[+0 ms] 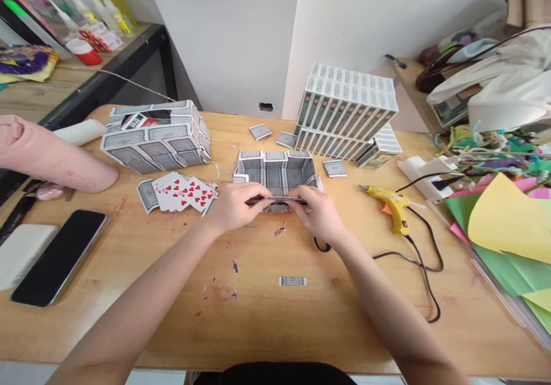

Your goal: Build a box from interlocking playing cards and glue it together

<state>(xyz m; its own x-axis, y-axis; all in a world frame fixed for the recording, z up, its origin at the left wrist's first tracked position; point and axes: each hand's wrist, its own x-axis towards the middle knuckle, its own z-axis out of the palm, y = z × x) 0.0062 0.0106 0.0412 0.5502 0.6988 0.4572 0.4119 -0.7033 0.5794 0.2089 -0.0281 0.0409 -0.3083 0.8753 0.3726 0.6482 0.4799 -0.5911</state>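
My left hand [236, 204] and my right hand [317, 210] are close together at the middle of the table. Between them, seen nearly edge-on, is a thin playing card [280, 198], pinched at both ends by thumbs and fingers. Just behind stands an open-topped box made of grey-backed playing cards [275, 172]; my fingers hide its front. Left of my left hand lies a fanned pile of playing cards [183, 194], mostly hearts face up. A cut card strip [293, 281] lies nearer to me, and a black loop [322, 245] shows partly under my right hand.
A larger card-covered box [157, 138] stands back left, and stacked card packs [344, 112] rise back right. Several folded cards, such as this one [334, 168], lie around. At right is a yellow glue gun [392, 206] with its cord. A phone [60, 257] lies left.
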